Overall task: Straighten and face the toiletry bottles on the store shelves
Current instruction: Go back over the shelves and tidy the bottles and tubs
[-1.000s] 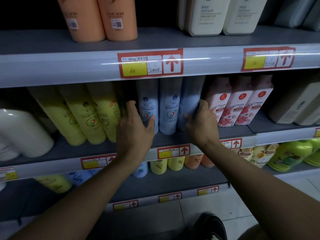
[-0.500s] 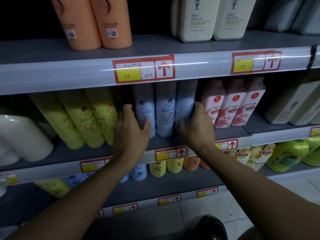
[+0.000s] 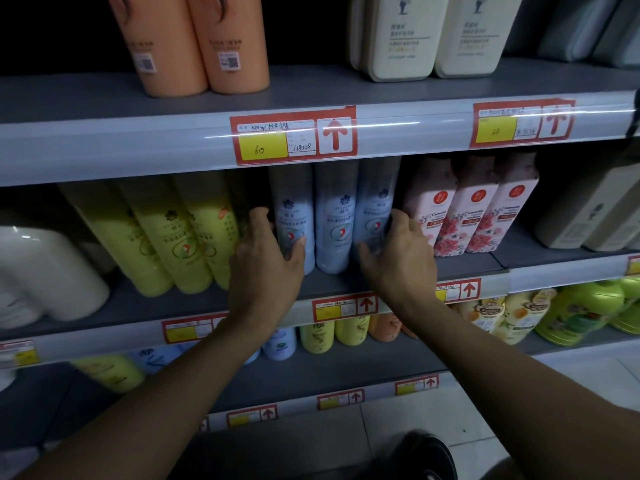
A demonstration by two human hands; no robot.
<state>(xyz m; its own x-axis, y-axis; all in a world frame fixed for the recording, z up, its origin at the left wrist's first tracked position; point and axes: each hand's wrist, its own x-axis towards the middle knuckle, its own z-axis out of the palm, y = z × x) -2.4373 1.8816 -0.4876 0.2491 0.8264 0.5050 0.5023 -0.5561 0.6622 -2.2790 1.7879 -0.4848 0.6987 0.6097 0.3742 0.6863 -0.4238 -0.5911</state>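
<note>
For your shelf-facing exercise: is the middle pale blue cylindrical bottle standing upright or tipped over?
Upright: the middle pale blue cylindrical bottle stands on its base on the grey shelf, label facing forward.

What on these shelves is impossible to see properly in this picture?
Head view only:
- Caps of the pale blue bottles: hidden behind the upper shelf edge.
- Lower left blue bottle: covered by the left hand.
- Lower right blue bottle: covered by the right hand.
- Orange bottles: tops cut off by the frame.
- Lower price tags: too small and blurred.
</note>
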